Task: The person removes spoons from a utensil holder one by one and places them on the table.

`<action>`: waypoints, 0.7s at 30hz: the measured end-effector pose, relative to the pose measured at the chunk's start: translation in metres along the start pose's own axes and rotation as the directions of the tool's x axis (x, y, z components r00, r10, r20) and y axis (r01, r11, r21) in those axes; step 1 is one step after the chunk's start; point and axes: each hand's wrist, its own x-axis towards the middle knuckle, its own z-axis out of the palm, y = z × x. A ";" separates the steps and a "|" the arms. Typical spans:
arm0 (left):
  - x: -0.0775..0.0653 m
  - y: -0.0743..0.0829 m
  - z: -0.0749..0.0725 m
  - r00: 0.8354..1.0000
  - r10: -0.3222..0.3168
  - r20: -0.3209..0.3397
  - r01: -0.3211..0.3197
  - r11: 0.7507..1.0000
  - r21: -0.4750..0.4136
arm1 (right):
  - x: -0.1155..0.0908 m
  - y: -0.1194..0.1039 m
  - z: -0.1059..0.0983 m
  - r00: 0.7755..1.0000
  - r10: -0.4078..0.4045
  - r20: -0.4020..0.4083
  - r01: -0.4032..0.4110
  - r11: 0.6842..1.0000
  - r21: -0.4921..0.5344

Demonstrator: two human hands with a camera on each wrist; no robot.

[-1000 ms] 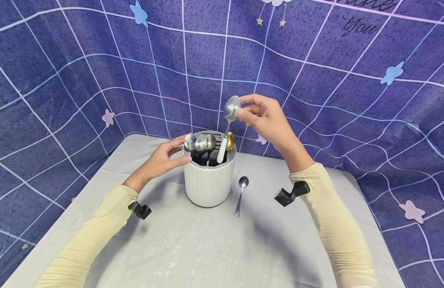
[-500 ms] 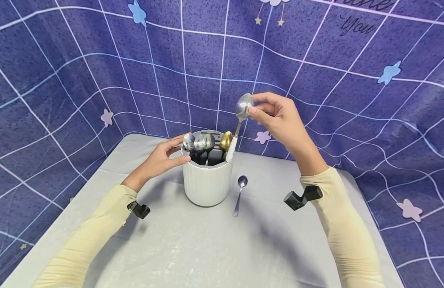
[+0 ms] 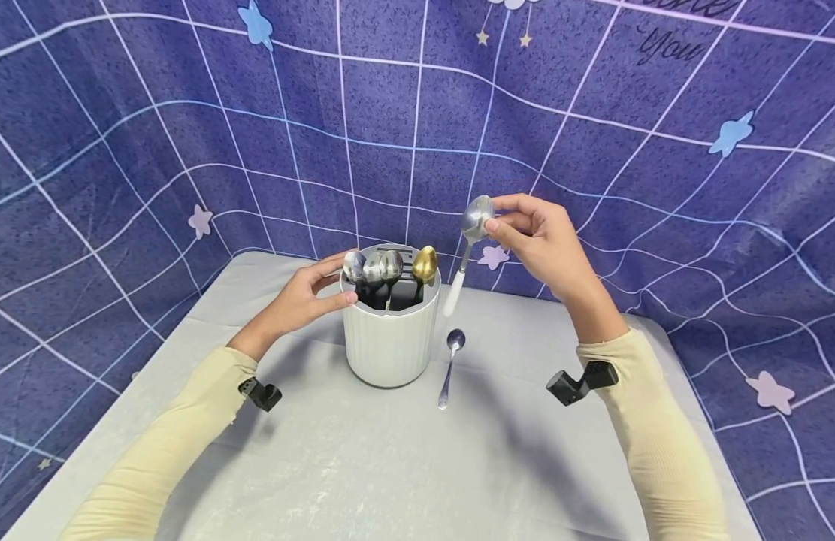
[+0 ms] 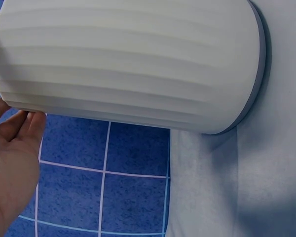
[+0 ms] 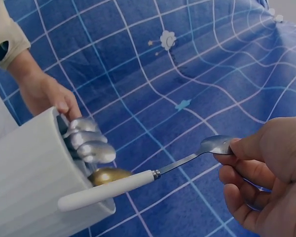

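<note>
In the head view, my right hand [image 3: 542,244] pinches a white-handled spoon [image 3: 454,294] by its steel bowl, with the handle hanging down. The spoon hangs just right of a white ribbed utensil holder [image 3: 390,349], above the table. Several silver spoons [image 3: 374,268] and a gold spoon [image 3: 425,265] stand bowl-up in the holder; their handles are mostly hidden inside. My left hand [image 3: 305,299] holds the holder's left side near the rim, thumb in front and fingers toward the back. The left wrist view shows these fingers [image 4: 35,126] against the ribbed wall.
A small steel spoon [image 3: 449,370] lies on the grey-clothed table [image 3: 363,458], right of the holder's base. A purple-blue grid curtain [image 3: 282,173] with stars hangs close behind and on both sides.
My right hand has carried the white-handled spoon to the right, from over the holder's opening to beside its rim, lately lowering a little. My left hand has stayed at the holder.
</note>
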 end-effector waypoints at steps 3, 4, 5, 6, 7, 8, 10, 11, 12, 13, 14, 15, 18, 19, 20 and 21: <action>0.000 0.000 0.000 1.000 0.005 -0.001 -0.005 1.000 -0.004 | -0.002 0.008 -0.001 1.000 0.025 0.001 -0.025 1.000 -0.004; 0.000 -0.001 0.000 1.000 0.008 -0.001 -0.008 1.000 -0.006 | -0.003 0.011 -0.001 1.000 0.030 0.002 -0.030 1.000 0.001; 0.000 -0.001 0.001 1.000 0.010 -0.002 -0.010 1.000 -0.008 | -0.004 0.014 -0.001 0.999 0.039 0.003 -0.039 0.999 0.006; 0.000 -0.001 0.001 1.000 0.012 -0.002 -0.012 1.000 -0.009 | -0.005 0.018 -0.001 0.999 0.042 0.004 -0.042 0.999 0.011; 0.000 -0.001 0.001 1.000 0.013 -0.002 -0.013 1.000 -0.010 | -0.005 0.021 -0.001 0.999 0.045 0.003 -0.045 0.999 0.013; 0.000 -0.002 0.001 1.000 0.014 -0.002 -0.014 1.000 -0.010 | -0.007 0.025 -0.001 0.999 0.049 0.001 -0.049 0.999 0.020; 0.000 -0.001 0.001 1.000 0.014 -0.002 -0.014 1.000 -0.009 | -0.009 0.032 -0.001 0.998 0.057 0.001 -0.057 0.998 0.020; 0.000 -0.001 0.001 1.000 0.014 -0.002 -0.014 1.000 -0.010 | -0.010 0.036 -0.001 0.998 0.066 0.000 -0.066 0.998 0.019; 0.000 -0.001 0.001 1.000 0.015 -0.003 -0.015 1.000 -0.009 | -0.012 0.040 0.000 0.998 0.070 -0.001 -0.070 0.997 0.020; 0.000 -0.001 0.001 1.000 0.016 -0.004 -0.016 1.000 -0.009 | -0.013 0.043 0.000 0.997 0.082 -0.003 -0.082 0.996 0.021; 0.000 0.000 0.001 1.000 0.018 -0.004 -0.018 1.000 -0.009 | -0.015 0.047 0.000 0.996 0.093 -0.005 -0.092 0.995 0.021; 0.001 0.000 0.001 1.000 0.019 -0.005 -0.019 1.000 -0.010 | -0.016 0.051 0.000 0.995 0.104 -0.005 -0.104 0.994 0.018; 0.001 -0.001 0.001 1.000 0.020 -0.006 -0.020 1.000 -0.010 | -0.021 0.062 0.001 0.990 0.139 -0.004 -0.139 0.990 0.026; 0.001 -0.001 0.001 1.000 0.019 -0.006 -0.019 1.000 -0.010 | -0.022 0.066 0.002 0.988 0.151 -0.004 -0.151 0.988 0.028; 0.001 -0.001 0.001 1.000 0.019 -0.005 -0.019 1.000 -0.008 | -0.023 0.070 0.002 0.987 0.161 -0.003 -0.161 0.987 0.029; 0.001 -0.001 0.001 1.000 0.017 -0.005 -0.017 1.000 -0.008 | -0.025 0.074 0.003 0.985 0.172 -0.002 -0.171 0.985 0.031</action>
